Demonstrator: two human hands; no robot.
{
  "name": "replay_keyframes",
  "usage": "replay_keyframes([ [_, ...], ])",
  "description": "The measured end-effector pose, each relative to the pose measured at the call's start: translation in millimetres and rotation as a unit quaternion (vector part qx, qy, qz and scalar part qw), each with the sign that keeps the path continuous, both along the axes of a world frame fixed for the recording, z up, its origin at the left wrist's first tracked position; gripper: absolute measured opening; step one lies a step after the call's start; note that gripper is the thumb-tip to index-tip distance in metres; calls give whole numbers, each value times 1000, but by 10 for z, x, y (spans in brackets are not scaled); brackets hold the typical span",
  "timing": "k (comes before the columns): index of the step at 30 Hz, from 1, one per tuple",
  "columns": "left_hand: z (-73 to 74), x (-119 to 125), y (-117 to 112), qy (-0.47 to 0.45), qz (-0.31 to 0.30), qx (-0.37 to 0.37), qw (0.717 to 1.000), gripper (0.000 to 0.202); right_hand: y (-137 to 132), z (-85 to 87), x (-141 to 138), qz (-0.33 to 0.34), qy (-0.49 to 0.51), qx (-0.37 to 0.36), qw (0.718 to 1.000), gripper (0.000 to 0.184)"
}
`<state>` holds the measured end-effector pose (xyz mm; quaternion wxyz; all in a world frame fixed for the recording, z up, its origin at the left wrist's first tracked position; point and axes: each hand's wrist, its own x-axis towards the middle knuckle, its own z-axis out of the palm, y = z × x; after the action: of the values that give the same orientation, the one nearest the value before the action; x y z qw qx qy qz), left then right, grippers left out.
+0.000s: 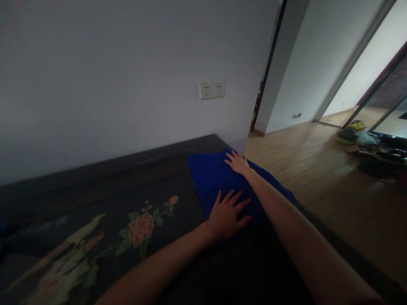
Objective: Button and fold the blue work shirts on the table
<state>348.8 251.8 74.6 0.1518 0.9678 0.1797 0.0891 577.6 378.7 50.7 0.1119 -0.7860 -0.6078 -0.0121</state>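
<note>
A blue cloth lies spread over the right end of a dark table painted with flowers and a bird. My left hand rests flat on the cloth's near part, its fingers spread. Farther back, my right hand lies on the cloth near its far right edge, fingers also apart. Neither hand grips the fabric. Along the right side, the cloth reaches the table's edge, and my right forearm covers part of it.
A white wall with a double power socket stands behind the table. A raised dark ledge runs along the table's back. To the right is a wooden floor, with bags and other items piled farther off.
</note>
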Motion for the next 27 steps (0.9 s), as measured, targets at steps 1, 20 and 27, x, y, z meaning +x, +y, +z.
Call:
replay_keyframes([
  [1,-33,-17,-17,-6,9,-2,1000,56,16,-64,36,-4,2,-20,1000,57],
  [20,17,-443,-201,-45,-24,26,998,55,-1328,136,468,51,81,115,989,42],
  [27,-144,-457,-283,-29,0,104,994,60,-2033,-88,264,-55,0,43,998,47],
])
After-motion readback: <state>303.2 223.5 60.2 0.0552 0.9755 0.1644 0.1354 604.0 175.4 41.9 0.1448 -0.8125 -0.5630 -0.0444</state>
